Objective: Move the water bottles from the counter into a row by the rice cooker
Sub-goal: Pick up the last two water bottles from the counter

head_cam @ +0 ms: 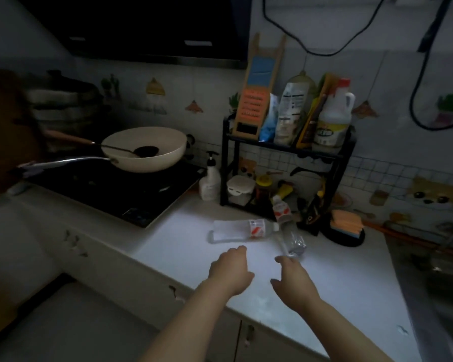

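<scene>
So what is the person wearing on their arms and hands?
Nothing at all! The left forearm and right forearm are bare to the picture's edge, no sleeves. The left hand and right hand have no gloves, and no ring, watch or bracelet shows, though the light is dim.

Count, relative to the rack [224,163]: 2 water bottles [242,229] [283,214] lying on the tabletop [194,246] in front of it. 2 hands, left hand [230,270] and right hand [293,279], in front of those. 1 pan [147,165] to its left, 1 pump bottle [210,178] just beside it, 1 grater [254,100] and 1 jug [332,118] on top.
</scene>
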Motion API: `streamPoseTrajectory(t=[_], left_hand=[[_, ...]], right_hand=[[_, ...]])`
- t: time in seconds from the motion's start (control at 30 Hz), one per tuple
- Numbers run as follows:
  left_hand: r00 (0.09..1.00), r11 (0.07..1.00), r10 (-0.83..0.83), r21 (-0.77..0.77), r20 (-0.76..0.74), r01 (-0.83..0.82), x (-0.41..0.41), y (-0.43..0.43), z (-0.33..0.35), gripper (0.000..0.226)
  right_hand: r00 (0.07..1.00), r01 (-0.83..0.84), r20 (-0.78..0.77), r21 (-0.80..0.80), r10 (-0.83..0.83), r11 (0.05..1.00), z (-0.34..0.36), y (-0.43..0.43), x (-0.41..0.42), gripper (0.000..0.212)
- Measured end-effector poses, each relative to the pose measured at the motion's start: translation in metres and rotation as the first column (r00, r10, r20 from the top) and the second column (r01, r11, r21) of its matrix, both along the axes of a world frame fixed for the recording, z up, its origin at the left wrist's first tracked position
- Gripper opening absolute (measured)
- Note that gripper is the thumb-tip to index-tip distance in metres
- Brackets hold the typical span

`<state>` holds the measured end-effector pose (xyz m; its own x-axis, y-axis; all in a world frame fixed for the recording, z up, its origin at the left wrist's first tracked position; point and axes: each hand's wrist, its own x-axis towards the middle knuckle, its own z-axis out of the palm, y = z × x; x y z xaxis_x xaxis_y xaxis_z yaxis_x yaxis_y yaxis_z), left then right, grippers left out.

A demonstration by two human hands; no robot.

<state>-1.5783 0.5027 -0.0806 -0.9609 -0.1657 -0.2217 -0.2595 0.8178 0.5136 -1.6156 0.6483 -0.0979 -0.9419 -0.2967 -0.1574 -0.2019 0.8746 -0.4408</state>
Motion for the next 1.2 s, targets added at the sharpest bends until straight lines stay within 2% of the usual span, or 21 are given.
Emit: streamPoseTrajectory(t=[0.2, 0.53, 0.7, 0.8, 1.0, 1.2], left_hand=[[0.995, 0.996, -0.091, -0.019, 0.031, 0.092, -0.068, -0.028, -0.006, 0.058], [0.986, 0.986, -0.164, -0.034, 0.037, 0.165, -0.173, -0.041, -0.037, 0.056], [0.98, 0.975, -0.195, -0.106, 0.033, 0.197, -0.228, -0.045, -0.061, 0.057], [0.979, 0.97, -0.189, -0.141, 0.078, 0.198, -0.249, -0.05, -0.079, 0.06], [0.948, 0.924, -0.213, -0.266, 0.238, 0.275, -0.266, -0.055, -0.111, 0.094], [0.957, 0.883, -0.237, -0.375, 0.164, 0.283, -0.274, -0.06, -0.129, 0.091]], right_hand=[[0.989, 0.147, 0.024, 0.031, -0.148, 0.989, 0.0, -0.015, -0.05, 0.055], [0.96, 0.275, 0.054, 0.006, -0.275, 0.961, -0.018, -0.026, -0.148, 0.05], [0.937, 0.336, 0.117, -0.051, -0.328, 0.941, -0.04, -0.024, -0.204, 0.051], [0.922, 0.373, 0.12, -0.012, -0.369, 0.928, -0.055, -0.025, -0.229, 0.057], [0.903, 0.386, 0.169, 0.085, -0.395, 0.919, -0.08, -0.03, -0.254, 0.073], [0.899, 0.41, 0.103, 0.138, -0.425, 0.901, -0.093, -0.036, -0.263, 0.078]])
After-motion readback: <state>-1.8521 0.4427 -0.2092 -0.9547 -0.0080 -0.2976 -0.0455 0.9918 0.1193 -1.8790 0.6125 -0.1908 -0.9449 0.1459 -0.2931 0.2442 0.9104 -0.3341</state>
